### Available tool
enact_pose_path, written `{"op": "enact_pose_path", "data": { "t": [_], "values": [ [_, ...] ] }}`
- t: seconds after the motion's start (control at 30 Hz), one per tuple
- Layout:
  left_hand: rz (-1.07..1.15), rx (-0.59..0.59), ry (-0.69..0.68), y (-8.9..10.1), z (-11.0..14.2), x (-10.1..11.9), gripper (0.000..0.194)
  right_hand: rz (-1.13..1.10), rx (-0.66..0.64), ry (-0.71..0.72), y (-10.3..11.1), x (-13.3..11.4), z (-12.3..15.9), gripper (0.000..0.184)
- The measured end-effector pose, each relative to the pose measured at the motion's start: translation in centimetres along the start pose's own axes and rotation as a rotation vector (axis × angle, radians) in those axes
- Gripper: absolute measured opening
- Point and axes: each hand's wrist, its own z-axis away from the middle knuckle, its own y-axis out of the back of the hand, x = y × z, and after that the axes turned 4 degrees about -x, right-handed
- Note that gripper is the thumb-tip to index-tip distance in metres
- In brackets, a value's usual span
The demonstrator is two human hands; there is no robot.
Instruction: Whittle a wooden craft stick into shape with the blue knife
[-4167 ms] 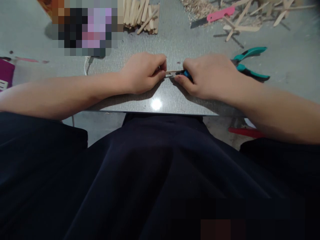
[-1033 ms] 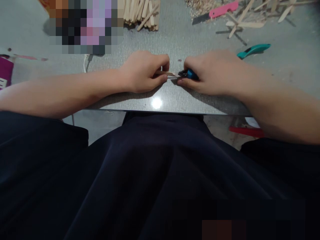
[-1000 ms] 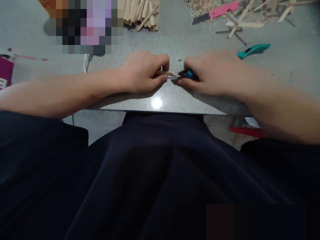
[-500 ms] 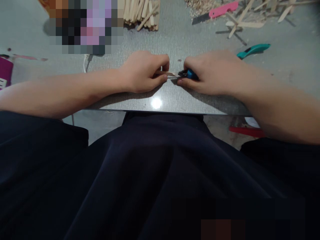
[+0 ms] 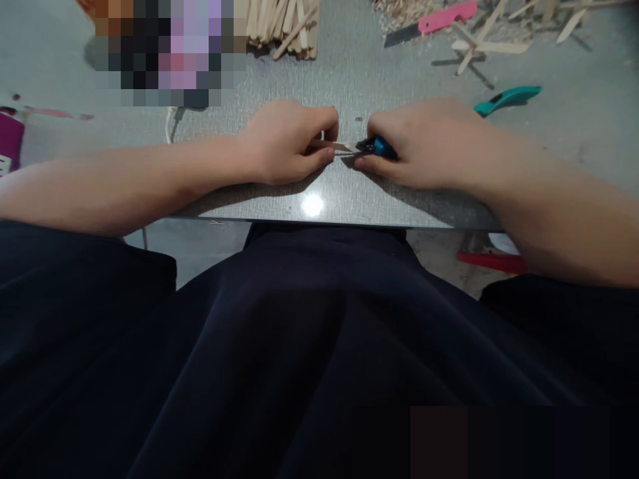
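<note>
My left hand (image 5: 287,143) pinches a thin wooden stick (image 5: 339,146) between thumb and fingers, just above the table. In my right hand (image 5: 424,140) is a pair of cutting pliers with black jaws and a blue grip (image 5: 384,147). The jaws meet the stick's pointed right end; whether they are closed on it is too small to tell. My right fingers wrap round the grip and hide most of it. From behind that hand a curved teal handle (image 5: 512,100) sticks out; I cannot tell whether it belongs to the pliers.
Bundled wooden sticks (image 5: 279,26) lie at the back. Back right are a pink-handled blade (image 5: 446,16), wood shavings (image 5: 399,16) and crossed sticks (image 5: 482,46). A white cable (image 5: 171,123) is beyond my left forearm. The table's front edge (image 5: 324,222) runs close to my lap.
</note>
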Motion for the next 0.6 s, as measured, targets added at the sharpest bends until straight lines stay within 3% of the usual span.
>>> {"op": "enact_pose_path", "data": {
  "t": [0.27, 0.6],
  "values": [
    [-0.057, -0.03, -0.019, 0.72, 0.57, 0.72, 0.059, -0.134, 0.07, 0.014, -0.78, 0.68, -0.33, 0.093],
    [-0.107, -0.023, -0.018, 0.62, 0.38, 0.95, 0.064, -0.082, 0.036, -0.009, -0.81, 0.66, -0.27, 0.074]
  ]
}}
